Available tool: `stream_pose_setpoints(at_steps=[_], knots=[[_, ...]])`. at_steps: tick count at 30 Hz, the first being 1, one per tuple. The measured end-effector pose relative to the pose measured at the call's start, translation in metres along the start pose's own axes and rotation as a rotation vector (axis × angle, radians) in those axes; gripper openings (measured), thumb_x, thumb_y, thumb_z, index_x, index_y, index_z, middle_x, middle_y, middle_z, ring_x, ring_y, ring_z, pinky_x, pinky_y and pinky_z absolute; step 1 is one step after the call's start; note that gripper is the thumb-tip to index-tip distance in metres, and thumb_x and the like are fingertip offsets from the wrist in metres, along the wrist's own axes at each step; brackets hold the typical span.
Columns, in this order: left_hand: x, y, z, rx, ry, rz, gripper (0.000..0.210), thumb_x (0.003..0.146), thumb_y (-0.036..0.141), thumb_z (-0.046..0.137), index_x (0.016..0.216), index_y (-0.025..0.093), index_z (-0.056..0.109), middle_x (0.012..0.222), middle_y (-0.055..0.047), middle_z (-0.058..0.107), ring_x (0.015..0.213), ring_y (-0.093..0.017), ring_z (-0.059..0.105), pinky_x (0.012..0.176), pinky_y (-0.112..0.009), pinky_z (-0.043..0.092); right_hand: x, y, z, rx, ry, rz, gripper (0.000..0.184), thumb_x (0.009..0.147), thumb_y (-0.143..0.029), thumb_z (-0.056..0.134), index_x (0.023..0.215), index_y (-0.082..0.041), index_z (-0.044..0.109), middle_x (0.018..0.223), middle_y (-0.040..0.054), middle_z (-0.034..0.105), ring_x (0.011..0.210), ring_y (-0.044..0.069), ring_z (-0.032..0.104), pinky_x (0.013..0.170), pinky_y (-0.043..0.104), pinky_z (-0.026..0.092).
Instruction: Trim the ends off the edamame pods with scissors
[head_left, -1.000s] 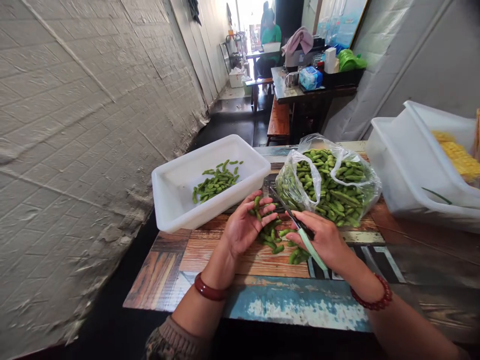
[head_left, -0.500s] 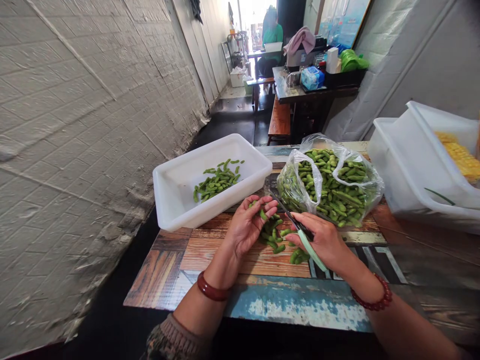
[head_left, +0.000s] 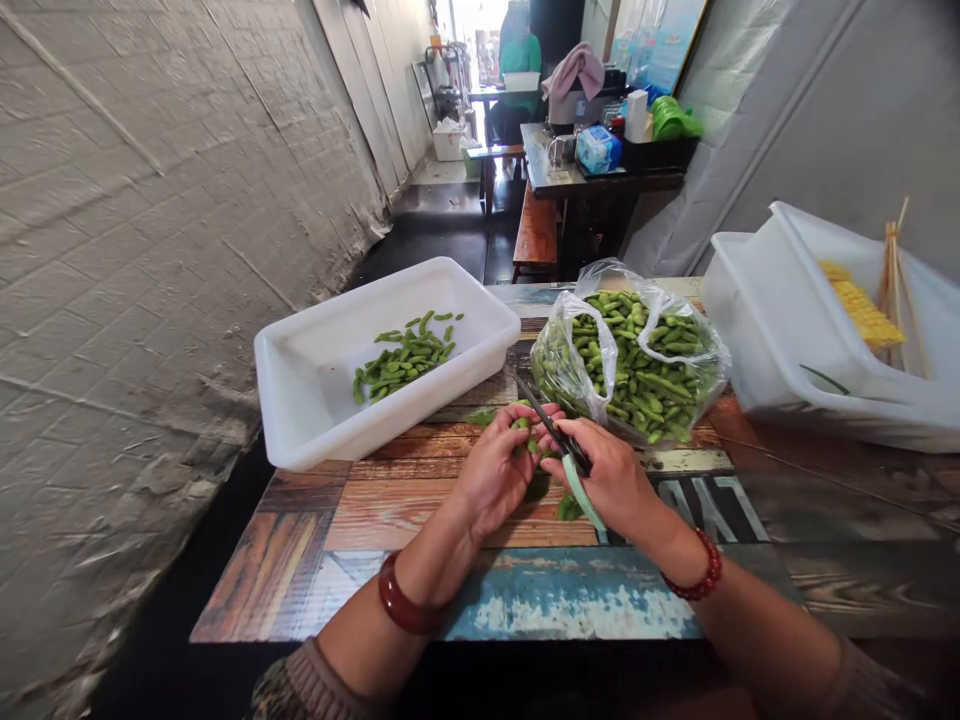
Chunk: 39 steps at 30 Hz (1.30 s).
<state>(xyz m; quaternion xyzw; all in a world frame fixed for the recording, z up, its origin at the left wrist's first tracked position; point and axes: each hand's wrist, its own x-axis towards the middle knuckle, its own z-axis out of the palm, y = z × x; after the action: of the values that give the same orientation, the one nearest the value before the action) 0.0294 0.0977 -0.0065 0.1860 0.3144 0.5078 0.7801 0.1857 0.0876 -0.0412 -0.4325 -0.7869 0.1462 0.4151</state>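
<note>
My left hand is closed, palm up, around a few green edamame pods. Dark-bladed scissors with pale green handles are gripped in my right hand, the blades pointing up and left across my left fingertips. Both hands are close together, and the right fingertips come right up to the pods. Beneath them, loose pods lie on the table, partly hidden. Behind my right hand stands a clear plastic bag full of pods. A white tub at the left holds a small heap of pods.
White plastic tubs stand at the right, with yellow corn and wooden skewers inside. The patchwork table ends near my forearms. Beyond are a bench, a cluttered table and a seated person in green.
My right hand has brought the scissors left, up against the pods in my left hand. The left fingers have curled in more. The whole view has shifted slightly to the right.
</note>
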Motion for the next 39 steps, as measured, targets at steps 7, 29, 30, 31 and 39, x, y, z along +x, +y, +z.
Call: stream_pose_setpoints(at_steps=[7, 29, 30, 31, 39], knots=[[0.001, 0.0, -0.001, 0.054, -0.029, 0.029, 0.015, 0.076, 0.004, 0.06, 0.085, 0.016, 0.059, 0.106, -0.008, 0.071, 0.092, -0.016, 0.068, 0.085, -0.028, 0.053, 0.001, 0.0, -0.002, -0.014, -0.01, 0.046, 0.027, 0.088, -0.02, 0.06, 0.115, -0.019, 0.06, 0.103, 0.0102, 0.071, 0.095, 0.024, 0.069, 0.084, 0.037, 0.057], [-0.003, -0.012, -0.012, 1.337, -0.342, 0.368, 0.017, 0.067, 0.006, 0.065, 0.065, 0.022, 0.064, 0.073, -0.005, 0.061, 0.067, -0.019, 0.055, 0.069, -0.028, 0.041, 0.014, -0.004, -0.026, 0.174, 0.061, 0.213, 0.021, 0.084, -0.028, 0.065, 0.104, -0.021, 0.065, 0.091, 0.0047, 0.071, 0.085, 0.02, 0.069, 0.08, 0.033, 0.055], [-0.003, -0.012, -0.01, 1.319, -0.342, 0.365, 0.016, 0.067, 0.006, 0.065, 0.066, 0.022, 0.064, 0.073, -0.004, 0.061, 0.067, -0.018, 0.055, 0.069, -0.028, 0.04, 0.014, -0.004, -0.026, 0.175, 0.062, 0.212, 0.021, 0.084, -0.028, 0.065, 0.104, -0.021, 0.065, 0.09, 0.0048, 0.071, 0.086, 0.02, 0.069, 0.08, 0.033, 0.055], [-0.003, -0.011, -0.009, 1.31, -0.341, 0.359, 0.014, 0.068, 0.007, 0.064, 0.067, 0.021, 0.064, 0.072, -0.004, 0.06, 0.067, -0.017, 0.053, 0.068, -0.028, 0.039, 0.014, -0.004, -0.026, 0.178, 0.062, 0.217, 0.022, 0.084, -0.029, 0.065, 0.105, -0.021, 0.065, 0.09, 0.0047, 0.071, 0.086, 0.02, 0.069, 0.08, 0.033, 0.056], [0.0, 0.031, -0.01, 0.492, -0.101, 0.133, 0.006, 0.073, 0.022, 0.06, 0.077, 0.018, 0.057, 0.062, 0.004, 0.049, 0.046, -0.007, 0.034, 0.043, -0.018, 0.026, 0.012, -0.002, -0.028, 0.272, 0.069, 0.305, 0.029, 0.083, -0.031, 0.067, 0.11, -0.02, 0.065, 0.087, 0.0027, 0.07, 0.076, 0.017, 0.067, 0.072, 0.029, 0.056]])
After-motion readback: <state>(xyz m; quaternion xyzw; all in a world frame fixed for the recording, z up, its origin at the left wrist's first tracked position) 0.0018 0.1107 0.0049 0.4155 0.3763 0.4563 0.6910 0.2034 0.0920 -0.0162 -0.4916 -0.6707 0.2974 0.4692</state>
